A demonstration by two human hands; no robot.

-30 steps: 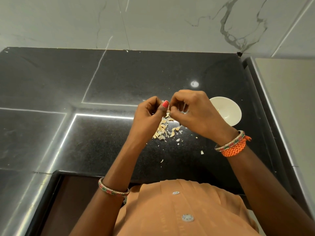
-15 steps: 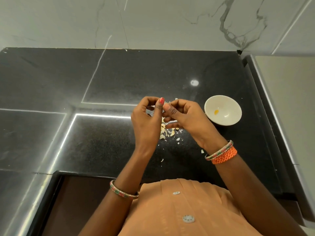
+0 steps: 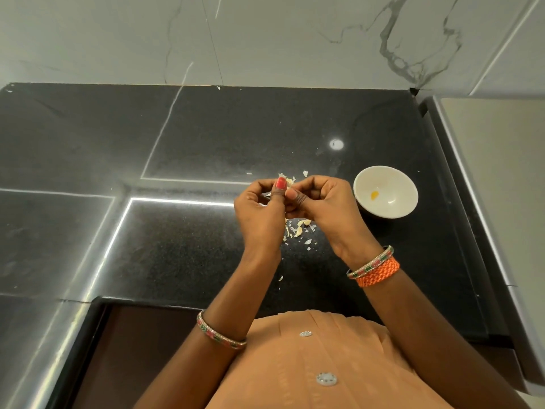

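My left hand and my right hand meet above the black countertop, fingers curled, thumbs nearly touching. Between the fingertips they pinch a small pale piece, mostly hidden; what it is I cannot tell. Under the hands lies a scatter of pale peel scraps. A white bowl stands just right of my right hand, with one small yellow bit inside it.
A marble wall rises behind the counter. To the right, a pale raised surface borders the counter. The counter's front edge runs close to my orange shirt. A few scraps lie apart near the front edge.
Both hands drew slightly toward me and left, uncovering the whole bowl. The fingers keep working the small piece; my right thumb now lies alongside the left.
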